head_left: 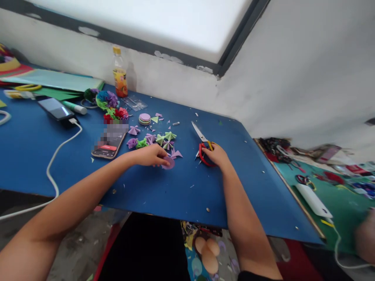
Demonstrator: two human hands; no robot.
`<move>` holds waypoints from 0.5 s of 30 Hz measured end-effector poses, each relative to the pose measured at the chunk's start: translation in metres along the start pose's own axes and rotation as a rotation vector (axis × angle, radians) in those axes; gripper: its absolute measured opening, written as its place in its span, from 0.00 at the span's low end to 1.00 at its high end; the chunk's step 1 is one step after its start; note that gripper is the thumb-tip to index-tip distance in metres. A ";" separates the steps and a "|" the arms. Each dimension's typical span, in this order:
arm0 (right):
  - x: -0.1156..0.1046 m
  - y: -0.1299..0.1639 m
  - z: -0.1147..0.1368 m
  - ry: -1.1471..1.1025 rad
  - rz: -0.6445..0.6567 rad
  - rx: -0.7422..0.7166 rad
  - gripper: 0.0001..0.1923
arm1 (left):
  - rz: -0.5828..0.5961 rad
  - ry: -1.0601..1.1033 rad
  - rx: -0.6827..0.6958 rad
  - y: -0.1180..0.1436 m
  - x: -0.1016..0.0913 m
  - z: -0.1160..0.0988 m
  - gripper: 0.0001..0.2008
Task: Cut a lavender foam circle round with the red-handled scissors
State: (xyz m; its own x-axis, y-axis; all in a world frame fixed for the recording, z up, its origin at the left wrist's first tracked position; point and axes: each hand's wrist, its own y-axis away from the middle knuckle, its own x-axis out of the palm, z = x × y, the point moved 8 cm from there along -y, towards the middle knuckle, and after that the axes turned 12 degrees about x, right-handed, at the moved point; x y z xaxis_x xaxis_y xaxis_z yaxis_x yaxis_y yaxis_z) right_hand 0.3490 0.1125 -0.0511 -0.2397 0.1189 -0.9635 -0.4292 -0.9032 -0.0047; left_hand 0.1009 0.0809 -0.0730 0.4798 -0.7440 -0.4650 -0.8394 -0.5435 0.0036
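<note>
Purple paper disc (pixel 168 163) pinched by left hand (pixel 152 155); right hand (pixel 217 155) fingers grip scissors (pixel 203 146).

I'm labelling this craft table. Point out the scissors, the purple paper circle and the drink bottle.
scissors (pixel 200 134): head view, on the blades, clear of the right hand.
purple paper circle (pixel 169 164): head view, on the part showing beyond the left hand's fingers.
drink bottle (pixel 120 80): head view, on its orange label.

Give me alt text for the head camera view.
On a blue table, the left hand presses a purple paper circle while the right hand grips red-handled scissors. Folded paper pieces and a phone lie behind.
</note>
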 end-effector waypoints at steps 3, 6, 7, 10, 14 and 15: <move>-0.008 0.001 -0.004 0.008 -0.014 -0.003 0.16 | 0.089 -0.132 0.016 -0.001 0.010 0.000 0.13; -0.021 0.007 -0.004 0.009 -0.107 0.018 0.20 | 0.082 -0.346 0.073 -0.001 0.010 -0.007 0.10; -0.025 0.012 0.001 -0.003 -0.155 0.004 0.21 | 0.083 -0.384 0.091 0.000 0.011 -0.011 0.09; -0.023 0.044 0.047 -0.094 -0.250 -0.299 0.21 | 0.239 -0.268 0.125 0.006 0.032 -0.023 0.10; 0.025 0.130 0.132 -0.024 -0.043 -1.115 0.23 | 0.719 0.190 0.066 0.029 0.090 -0.040 0.16; 0.038 0.150 0.145 0.027 0.004 -1.264 0.21 | 0.795 0.262 0.041 0.033 0.100 -0.042 0.17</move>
State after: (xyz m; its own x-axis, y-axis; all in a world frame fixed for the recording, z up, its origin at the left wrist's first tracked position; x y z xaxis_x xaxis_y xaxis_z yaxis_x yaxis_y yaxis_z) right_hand 0.1498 0.0415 -0.0495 -0.2146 0.1203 -0.9693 0.7051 -0.6677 -0.2390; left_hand 0.1316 -0.0276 -0.0819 -0.2192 -0.9687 -0.1168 -0.9589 0.1917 0.2092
